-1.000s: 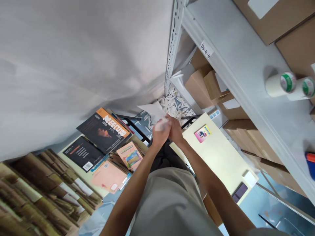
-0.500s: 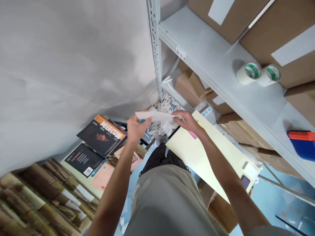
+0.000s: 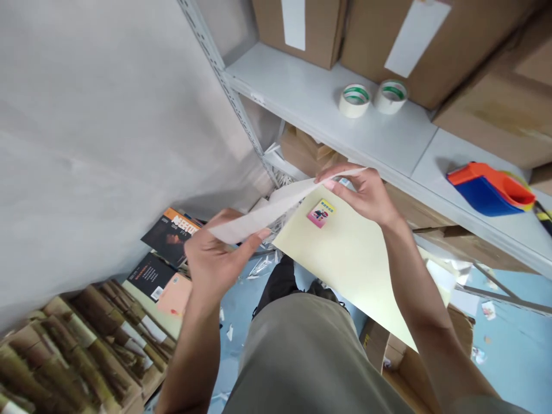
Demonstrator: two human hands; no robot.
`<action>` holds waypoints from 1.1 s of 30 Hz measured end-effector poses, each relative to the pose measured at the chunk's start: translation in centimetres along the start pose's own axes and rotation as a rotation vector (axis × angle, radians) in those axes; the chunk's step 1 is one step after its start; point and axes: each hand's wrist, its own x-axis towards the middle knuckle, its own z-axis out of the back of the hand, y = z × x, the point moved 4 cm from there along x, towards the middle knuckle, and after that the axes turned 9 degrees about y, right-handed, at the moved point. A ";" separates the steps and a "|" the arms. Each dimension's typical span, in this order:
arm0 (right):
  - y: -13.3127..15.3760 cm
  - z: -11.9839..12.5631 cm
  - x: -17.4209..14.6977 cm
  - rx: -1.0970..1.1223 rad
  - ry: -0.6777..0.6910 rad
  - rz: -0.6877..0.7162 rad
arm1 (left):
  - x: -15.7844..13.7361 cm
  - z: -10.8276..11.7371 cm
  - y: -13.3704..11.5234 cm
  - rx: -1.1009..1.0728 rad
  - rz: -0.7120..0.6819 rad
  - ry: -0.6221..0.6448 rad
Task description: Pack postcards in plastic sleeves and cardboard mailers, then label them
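Observation:
A long white sheet of paper (image 3: 269, 211) stretches between my two hands, tilted up toward the right. At its lower left end, my left hand (image 3: 215, 256) pinches it with the thumb on top. My right hand (image 3: 360, 192) grips the upper right end between thumb and fingers. Beneath the right hand lies a pale yellow tabletop (image 3: 345, 264), and on it rests a small pink and yellow booklet (image 3: 321, 213) with a cartoon figure. White paper shreds (image 3: 282, 218) show partly behind the sheet.
Grey shelving (image 3: 302, 86) holds cardboard boxes (image 3: 388, 40), a tape roll (image 3: 354, 101) beside another (image 3: 390, 96), and an orange-blue tape dispenser (image 3: 487, 187). Books (image 3: 166, 236) and wrapped bundles (image 3: 86, 345) sit at left. An open carton (image 3: 409, 368) stands below the table.
My hands have come nearer and spread apart, with the paper now held longer between them. The view has swung right, and the small booklet on the table shows fully.

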 end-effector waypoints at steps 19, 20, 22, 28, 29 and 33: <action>-8.6 6.4 -46.1 -0.124 -0.861 -0.799 | -22.8 -41.2 4.2 -0.141 0.276 1.007; -8.6 5.0 -46.3 -0.120 -0.840 -0.806 | -23.4 -42.3 5.0 -0.092 0.270 1.050; -9.5 1.8 -46.0 -0.077 -0.736 -0.836 | -24.5 -44.1 6.1 0.008 0.247 1.141; -17.2 -5.7 -45.4 0.056 -0.447 -1.203 | -27.5 -46.5 8.2 0.199 0.081 1.401; -18.3 -6.4 -45.6 0.038 -0.433 -1.246 | -27.7 -46.2 8.6 0.184 0.039 1.433; -20.1 -8.3 -46.3 -0.123 -0.420 -1.279 | -25.4 -42.6 12.1 0.169 -0.051 1.471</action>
